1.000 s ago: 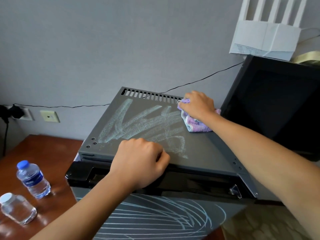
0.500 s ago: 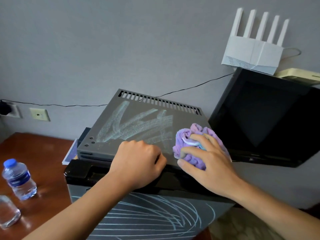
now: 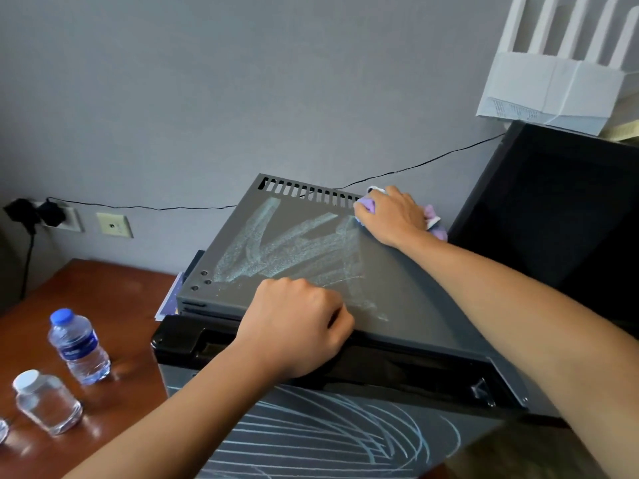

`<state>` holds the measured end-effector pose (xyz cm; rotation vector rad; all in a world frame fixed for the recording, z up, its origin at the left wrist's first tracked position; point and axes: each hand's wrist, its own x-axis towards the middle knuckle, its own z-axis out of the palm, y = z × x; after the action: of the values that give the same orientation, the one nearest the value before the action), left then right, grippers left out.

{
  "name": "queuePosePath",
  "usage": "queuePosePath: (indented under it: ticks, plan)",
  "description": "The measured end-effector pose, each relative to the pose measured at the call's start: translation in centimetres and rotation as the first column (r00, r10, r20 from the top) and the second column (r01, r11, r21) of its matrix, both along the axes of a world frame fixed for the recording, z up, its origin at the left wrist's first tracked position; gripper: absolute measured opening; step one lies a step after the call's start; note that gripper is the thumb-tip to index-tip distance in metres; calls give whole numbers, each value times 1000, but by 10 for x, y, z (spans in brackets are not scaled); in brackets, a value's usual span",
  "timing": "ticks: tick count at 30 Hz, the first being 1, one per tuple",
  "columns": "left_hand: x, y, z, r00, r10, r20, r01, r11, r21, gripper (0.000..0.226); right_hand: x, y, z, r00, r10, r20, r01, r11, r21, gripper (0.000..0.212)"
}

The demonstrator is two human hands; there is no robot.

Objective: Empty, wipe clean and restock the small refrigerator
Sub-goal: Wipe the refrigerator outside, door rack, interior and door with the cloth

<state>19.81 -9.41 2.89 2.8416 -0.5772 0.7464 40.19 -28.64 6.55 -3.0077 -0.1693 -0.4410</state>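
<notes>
Two hands work on the small refrigerator (image 3: 397,295) at centre: the right hand (image 3: 392,216), at 1 o'clock, presses a purple cloth (image 3: 434,221) onto its grey top; the left hand (image 3: 297,326), fingers curled, empty, rests on the front edge.

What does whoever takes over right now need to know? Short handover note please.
Left hand: a fist resting on the front edge of the refrigerator top, holding nothing visible.
Right hand: pressing the purple cloth on the top's back right corner, by the vent slots.
Done: damp wipe streaks cover the left and middle of the top.
Left: the right strip and front edge look unwiped.
On the wooden table: a blue-capped water bottle and a white-capped bottle, both upright. Restocking presumably remains; the interior is not visible.
</notes>
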Motion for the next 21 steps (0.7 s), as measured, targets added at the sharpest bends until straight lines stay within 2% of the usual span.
queuePosePath:
  ticks: [6,8,11,16,19,21]
  plan:
    - [-2,1,0,1000,-8,15,9,1000,-19,44,-30,-2,0,998,-13,56,9,997,72,26]
    - [-3,0,1,1000,-17,18,18,999,-40,44,-58,-1,2,1000,1,21,-3,995,101,20]
    - [-5,8,1,1000,-9,18,9,1000,-9,44,-120,0,2,998,48,35,-51,995,86,25]
    - [2,54,7,997,39,66,-45,994,95,41,-206,-2,-16,957,181,228,-183,983,-15,34]
    - [4,70,7,996,77,39,-80,991,106,40,-217,-4,-25,914,190,358,-172,982,-83,42]
    - [3,70,5,995,90,31,-93,990,109,39,-209,0,-26,904,174,390,-149,984,-93,44]
